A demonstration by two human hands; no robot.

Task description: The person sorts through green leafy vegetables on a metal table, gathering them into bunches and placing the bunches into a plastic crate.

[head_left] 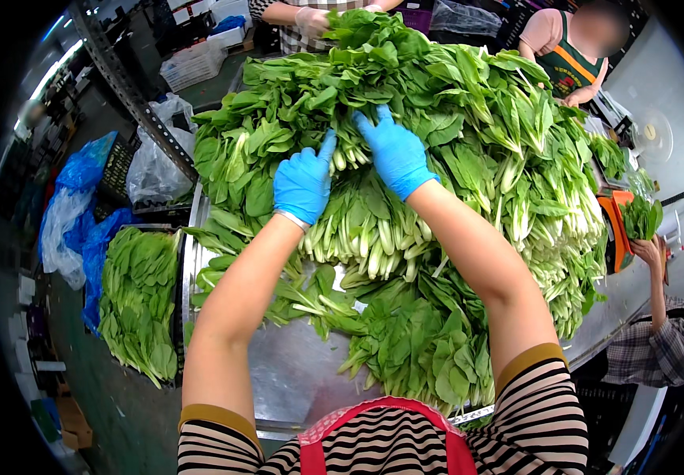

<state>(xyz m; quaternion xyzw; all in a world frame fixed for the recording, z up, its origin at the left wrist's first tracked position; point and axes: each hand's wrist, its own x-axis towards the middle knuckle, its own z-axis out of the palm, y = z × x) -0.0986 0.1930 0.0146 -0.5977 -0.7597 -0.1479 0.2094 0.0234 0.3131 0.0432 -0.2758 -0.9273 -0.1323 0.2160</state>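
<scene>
A big heap of leafy green vegetables with pale stems (373,237) covers the metal table. My left hand (304,186), in a blue glove, lies against the greens with its index finger stretched forward; its other fingers are partly hidden. Opposite it, my right hand (396,154), gloved in blue too, reaches into the leaves with its visible fingers stretched and apart. Between the two hands sits a small cluster of stems (350,154), its cut ends toward me. Both hands touch the heap. Leaves hide some fingertips.
Bare metal tabletop (290,372) shows near me. A crate of greens (142,305) stands at the left, by a metal post (132,99). Across the heap is a person with gloved hands (312,21). At right, another person's hand (647,252) holds greens by an orange scale (616,226).
</scene>
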